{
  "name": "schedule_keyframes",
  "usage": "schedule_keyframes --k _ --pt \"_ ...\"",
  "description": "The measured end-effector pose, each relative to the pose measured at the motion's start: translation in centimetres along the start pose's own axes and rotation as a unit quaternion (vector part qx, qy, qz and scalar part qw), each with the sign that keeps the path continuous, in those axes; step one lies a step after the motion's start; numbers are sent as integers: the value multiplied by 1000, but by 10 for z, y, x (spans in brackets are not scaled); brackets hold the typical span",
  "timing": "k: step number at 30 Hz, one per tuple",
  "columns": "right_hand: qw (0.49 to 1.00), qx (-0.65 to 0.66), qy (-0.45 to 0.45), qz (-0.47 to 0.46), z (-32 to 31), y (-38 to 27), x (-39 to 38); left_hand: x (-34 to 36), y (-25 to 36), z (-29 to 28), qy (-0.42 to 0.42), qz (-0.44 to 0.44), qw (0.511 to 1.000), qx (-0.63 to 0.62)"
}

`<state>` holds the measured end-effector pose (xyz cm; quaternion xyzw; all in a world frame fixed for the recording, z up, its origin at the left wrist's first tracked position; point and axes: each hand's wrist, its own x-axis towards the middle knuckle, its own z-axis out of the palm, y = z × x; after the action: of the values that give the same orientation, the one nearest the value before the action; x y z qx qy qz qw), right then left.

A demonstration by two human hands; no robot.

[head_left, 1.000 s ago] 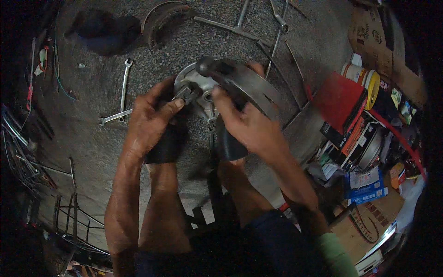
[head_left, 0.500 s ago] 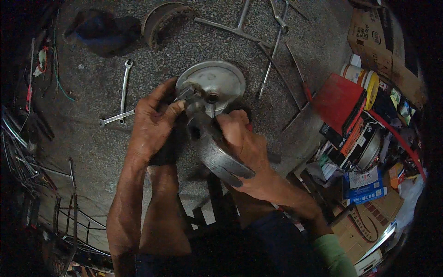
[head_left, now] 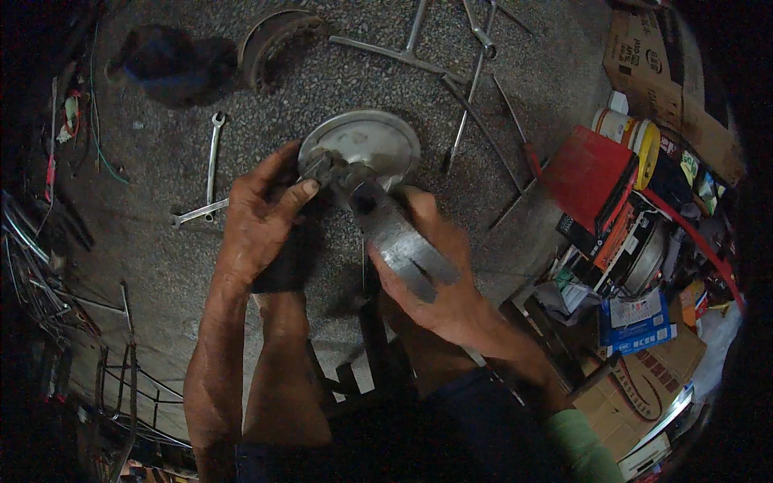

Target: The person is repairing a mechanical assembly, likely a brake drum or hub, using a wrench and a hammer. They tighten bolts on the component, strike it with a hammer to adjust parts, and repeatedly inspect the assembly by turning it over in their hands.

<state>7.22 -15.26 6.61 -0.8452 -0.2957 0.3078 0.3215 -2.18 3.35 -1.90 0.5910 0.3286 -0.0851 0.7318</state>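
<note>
Curved metal brake shoe [head_left: 403, 245] in my right hand [head_left: 439, 282], fingers wrapped under and round its lower end, the grey arc tilted up and left toward a small dark fitting at its top. My left hand [head_left: 258, 221] is closed on a dark cylindrical part [head_left: 282, 262], thumb pressed against the greasy hub piece [head_left: 326, 169] where the shoe's upper end meets it. Both hands held close together above the concrete floor [head_left: 161, 266], just in front of a round silvery drum plate [head_left: 362, 145] lying flat on it; the hub piece overlaps the plate's near rim in this view, and I cannot tell whether it touches. To the left of the plate, two combination spanners [head_left: 211, 165] lie on the floor, crossed at an angle near my left wrist. Farther up, a second brake shoe ring [head_left: 274, 40] sits beside a dark cloth bundle [head_left: 169, 60]. Up and right, long thin metal rods and a cross wrench [head_left: 419, 44] lie spread out. At the right edge, a red box [head_left: 588, 173], tins and cardboard cartons [head_left: 652, 56] piled together, well apart from my hands. My forearms come in from the bottom; a green sleeve [head_left: 584, 447] shows on the right arm.
</note>
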Motion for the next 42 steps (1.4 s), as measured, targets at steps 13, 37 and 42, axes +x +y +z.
schedule_keyframes --k 13,37,42 --pt "983 -143 -17 -117 22 -11 19 1 2 -1 -3 6 1000 -2" --pt "994 -29 -101 -28 28 0 0 -9 0 6 56 14 987 148" --pt "996 -16 -40 -74 19 -9 2 -8 5 5 42 8 993 112"
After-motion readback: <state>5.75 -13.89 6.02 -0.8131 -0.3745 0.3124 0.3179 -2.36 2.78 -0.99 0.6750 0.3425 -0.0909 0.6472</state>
